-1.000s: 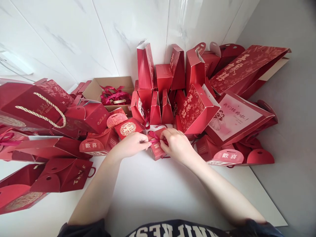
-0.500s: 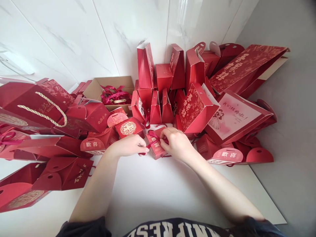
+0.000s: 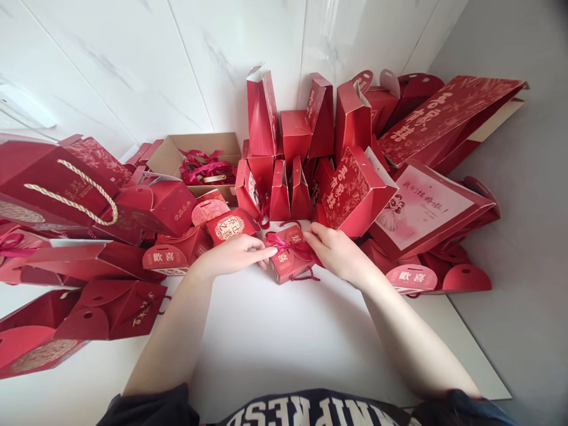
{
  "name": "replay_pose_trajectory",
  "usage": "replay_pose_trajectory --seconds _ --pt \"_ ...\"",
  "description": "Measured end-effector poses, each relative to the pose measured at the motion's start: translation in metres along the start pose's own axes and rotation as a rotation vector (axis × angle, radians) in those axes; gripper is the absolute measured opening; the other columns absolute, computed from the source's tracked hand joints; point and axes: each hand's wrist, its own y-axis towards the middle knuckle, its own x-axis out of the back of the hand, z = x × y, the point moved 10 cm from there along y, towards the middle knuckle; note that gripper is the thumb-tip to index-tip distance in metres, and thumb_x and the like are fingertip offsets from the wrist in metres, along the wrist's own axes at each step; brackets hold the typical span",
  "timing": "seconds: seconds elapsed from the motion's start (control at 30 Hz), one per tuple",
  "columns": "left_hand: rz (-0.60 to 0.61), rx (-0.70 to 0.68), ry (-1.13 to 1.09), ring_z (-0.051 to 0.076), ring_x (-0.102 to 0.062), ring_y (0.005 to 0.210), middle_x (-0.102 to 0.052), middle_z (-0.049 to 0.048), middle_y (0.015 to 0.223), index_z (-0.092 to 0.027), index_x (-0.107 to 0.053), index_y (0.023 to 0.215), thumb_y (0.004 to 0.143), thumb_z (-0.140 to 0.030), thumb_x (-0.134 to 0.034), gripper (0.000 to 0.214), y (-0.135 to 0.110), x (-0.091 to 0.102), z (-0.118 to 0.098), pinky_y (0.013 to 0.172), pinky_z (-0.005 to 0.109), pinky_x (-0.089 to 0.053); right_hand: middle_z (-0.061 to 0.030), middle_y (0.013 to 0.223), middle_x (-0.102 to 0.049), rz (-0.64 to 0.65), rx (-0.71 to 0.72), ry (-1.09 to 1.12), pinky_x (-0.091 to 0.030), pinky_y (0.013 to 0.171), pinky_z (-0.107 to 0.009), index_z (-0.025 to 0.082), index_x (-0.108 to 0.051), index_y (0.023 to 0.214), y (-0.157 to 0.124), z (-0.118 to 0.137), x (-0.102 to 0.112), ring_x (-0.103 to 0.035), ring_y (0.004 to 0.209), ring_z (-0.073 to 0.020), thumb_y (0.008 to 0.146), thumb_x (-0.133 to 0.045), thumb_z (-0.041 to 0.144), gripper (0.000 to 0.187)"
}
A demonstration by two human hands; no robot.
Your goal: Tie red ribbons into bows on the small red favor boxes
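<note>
A small red gift box (image 3: 286, 267) with pale printed characters lies on the white table in front of me. Across its top runs a dark pink ribbon (image 3: 281, 241), crossed or looped near the middle. My left hand (image 3: 242, 253) pinches the ribbon at the box's left side, thumb against fingers. On the right side, my right hand (image 3: 332, 248) grips the ribbon's other part between thumb and fingers. A thin red cord handle (image 3: 306, 276) sticks out at the box's near edge. Just behind my left hand sits a red box with a gold round print (image 3: 231, 228).
Red gift boxes and bags crowd the back and both sides, including a bag with a rope handle (image 3: 57, 177) at left. A cardboard box (image 3: 173, 148) holds pink ribbons (image 3: 206, 168). A large bag (image 3: 421, 207) leans at right. White table surface (image 3: 266, 337) lies nearer me.
Both hands have moved apart, the right one outward to the right. The ribbon, bunched under the right fingers before, now spreads across the box top between the hands.
</note>
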Motion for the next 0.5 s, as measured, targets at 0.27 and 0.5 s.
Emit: replay_pose_trajectory --seconds 0.27,0.5 --pt "0.036 -0.055 -0.001 0.016 -0.059 0.074 -0.068 0.0019 0.081 -0.019 -0.071 0.074 0.082 -0.054 -0.057 0.039 0.0065 -0.0054 -0.0017 0.067 0.026 -0.039 0.0029 0.06 -0.052 0.149 0.005 0.103 -0.034 0.056 -0.026 0.022 -0.051 0.071 0.0008 -0.0009 -0.0096 -0.048 0.057 -0.014 0.09 -0.05 0.045 0.03" --pt "0.042 -0.037 0.013 0.014 -0.054 0.064 -0.065 0.001 0.074 -0.018 -0.072 0.071 0.079 -0.053 -0.059 0.039 0.0046 -0.0056 -0.0029 0.057 0.025 -0.035 0.0009 0.081 -0.055 0.08 0.045 0.318 -0.036 0.057 -0.025 0.02 -0.06 0.076 0.0061 0.0 -0.0034 -0.046 0.059 -0.0104 0.088 -0.053 0.045 0.029"
